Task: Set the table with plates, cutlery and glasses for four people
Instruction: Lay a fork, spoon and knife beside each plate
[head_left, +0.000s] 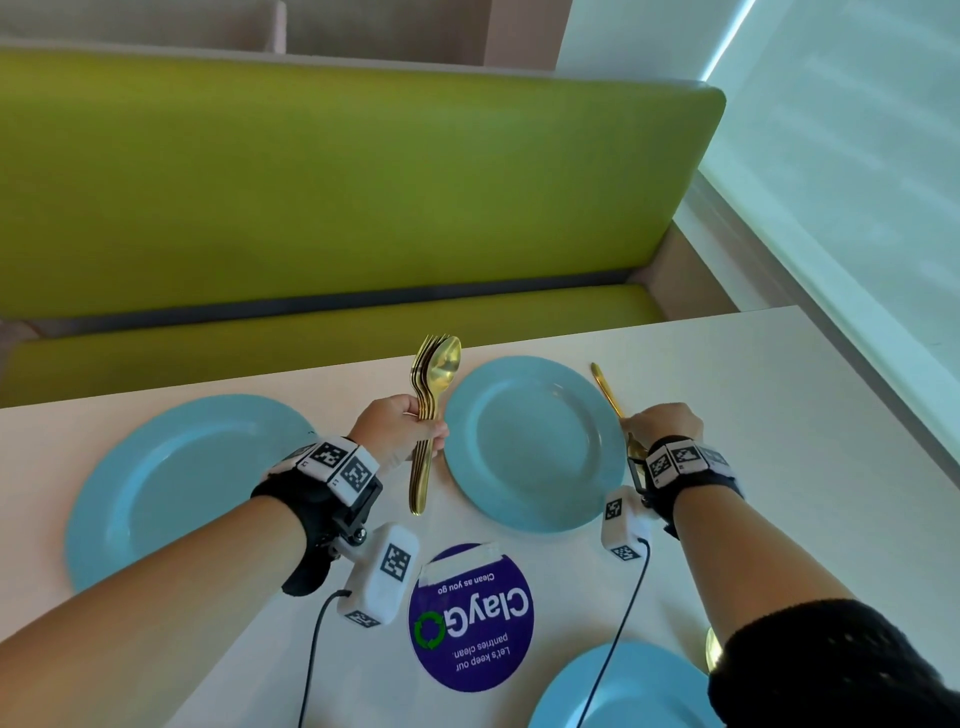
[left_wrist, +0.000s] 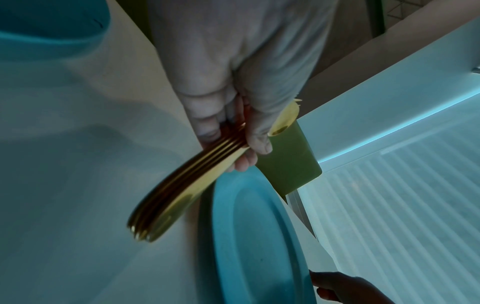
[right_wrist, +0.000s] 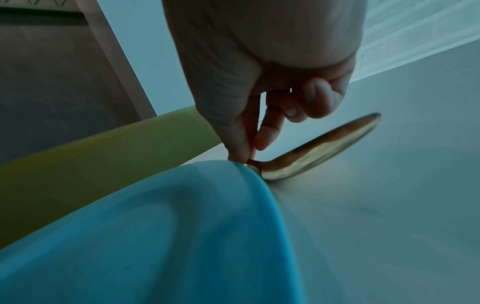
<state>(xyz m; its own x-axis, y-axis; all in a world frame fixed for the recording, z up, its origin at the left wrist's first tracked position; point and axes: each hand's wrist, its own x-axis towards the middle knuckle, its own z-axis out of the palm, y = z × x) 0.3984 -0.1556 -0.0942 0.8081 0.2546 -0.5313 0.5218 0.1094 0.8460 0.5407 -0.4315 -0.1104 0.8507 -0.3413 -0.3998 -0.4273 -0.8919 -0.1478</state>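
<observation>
My left hand (head_left: 415, 421) grips a bundle of gold forks and spoons (head_left: 428, 410) by the handles, heads pointing away, just left of the far blue plate (head_left: 535, 441). In the left wrist view my fingers (left_wrist: 207, 131) wrap the bundle of handles (left_wrist: 182, 185) beside the plate rim (left_wrist: 226, 236). My right hand (head_left: 631, 421) pinches a single gold cutlery piece (head_left: 608, 392) that lies on the table along the plate's right rim. In the right wrist view my thumb and forefinger (right_wrist: 244, 144) meet on this gold piece (right_wrist: 324, 148) at the plate edge (right_wrist: 259, 185). A second blue plate (head_left: 182, 488) sits at the left and a third (head_left: 639, 691) at the near right.
A purple round sticker (head_left: 470, 618) lies on the pale table (head_left: 779, 415) between the plates. A green bench (head_left: 311, 182) runs behind the far table edge. A window blind (head_left: 857, 156) borders the right side. A gold glint (head_left: 714, 649) shows beside my right sleeve.
</observation>
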